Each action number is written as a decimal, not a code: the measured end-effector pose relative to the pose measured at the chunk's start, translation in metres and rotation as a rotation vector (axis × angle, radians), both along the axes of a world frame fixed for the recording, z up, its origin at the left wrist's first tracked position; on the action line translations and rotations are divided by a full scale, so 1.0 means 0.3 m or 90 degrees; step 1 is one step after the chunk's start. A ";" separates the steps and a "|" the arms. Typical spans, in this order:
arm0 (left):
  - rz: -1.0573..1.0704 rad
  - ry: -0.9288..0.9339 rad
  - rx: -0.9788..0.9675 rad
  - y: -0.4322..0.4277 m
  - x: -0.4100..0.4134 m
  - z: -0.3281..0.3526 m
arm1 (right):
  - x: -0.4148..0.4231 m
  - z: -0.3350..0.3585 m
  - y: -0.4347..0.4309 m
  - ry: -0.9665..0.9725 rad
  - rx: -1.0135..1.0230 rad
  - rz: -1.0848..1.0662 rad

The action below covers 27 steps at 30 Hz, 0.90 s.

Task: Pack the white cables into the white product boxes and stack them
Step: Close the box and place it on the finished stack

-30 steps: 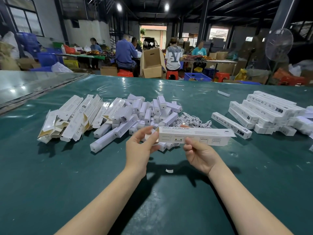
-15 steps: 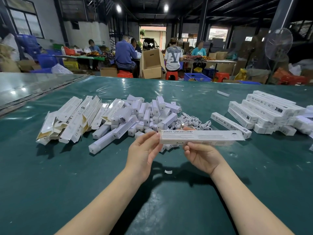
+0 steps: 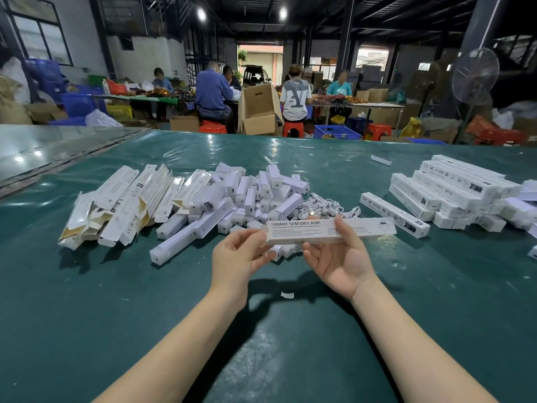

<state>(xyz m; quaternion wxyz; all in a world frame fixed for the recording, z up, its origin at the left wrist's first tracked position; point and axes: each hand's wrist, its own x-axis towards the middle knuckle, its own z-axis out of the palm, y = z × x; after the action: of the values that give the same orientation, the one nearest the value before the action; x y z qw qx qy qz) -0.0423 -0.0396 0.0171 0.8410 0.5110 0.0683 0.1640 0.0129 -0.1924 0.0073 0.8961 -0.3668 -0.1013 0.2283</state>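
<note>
The white product box [image 3: 357, 229] held over the middle of the green table [image 3: 116, 309] reads "SMART SENSOR LAMP" in dark capitals along its near face. Blocks of small print run further right, too fine to read, and there is a faint emblem near the right end. It is a long, slim carton, held roughly level and lengthwise from left to right, with the rounded tuck flap at its left end still showing.

The left hand [image 3: 238, 255] pinches that left end, thumb on the flap and fingers curled up beneath. The right hand [image 3: 341, 264] lies palm up under the middle of the box, its thumb laid across the printed face and its fingers wrapped behind.

Just beyond the box a tangle of white cables [image 3: 327, 205] lies on the table. To its left is a heap of short white units [image 3: 250, 193], with longer white bars [image 3: 186, 242] sloping out towards the near side. Further left, open cartons [image 3: 125, 199] lie fanned out with brown insides showing, and one carries "CE FC" marks.

On the right, a stack of closed boxes [image 3: 453, 184] sits in overlapping layers. A single closed box [image 3: 392, 214] lies beside it, marked "CE FC RoHS". A small white scrap [image 3: 287, 294] lies on the table near the wrists.
</note>
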 end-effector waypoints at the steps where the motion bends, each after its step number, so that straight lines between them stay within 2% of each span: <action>1: 0.003 -0.002 -0.006 0.001 -0.001 0.002 | 0.001 -0.001 -0.001 -0.012 0.007 0.011; 7: 0.028 -0.001 0.017 0.004 0.001 0.004 | 0.005 0.001 -0.008 -0.051 0.024 0.040; 13: 0.072 -0.051 0.119 0.003 -0.003 0.004 | 0.005 0.001 -0.015 -0.081 0.023 0.062; 22: 0.114 -0.049 0.122 0.009 0.004 -0.002 | 0.003 -0.002 -0.013 -0.103 0.030 0.087; 27: 0.144 -0.026 0.072 0.007 0.003 -0.002 | 0.004 -0.001 0.000 -0.119 0.025 0.103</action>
<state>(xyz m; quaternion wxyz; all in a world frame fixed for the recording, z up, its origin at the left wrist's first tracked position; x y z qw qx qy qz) -0.0415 -0.0375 0.0166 0.7885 0.5429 0.0989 0.2717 0.0141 -0.1925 0.0070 0.8685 -0.3592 -0.2181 0.2630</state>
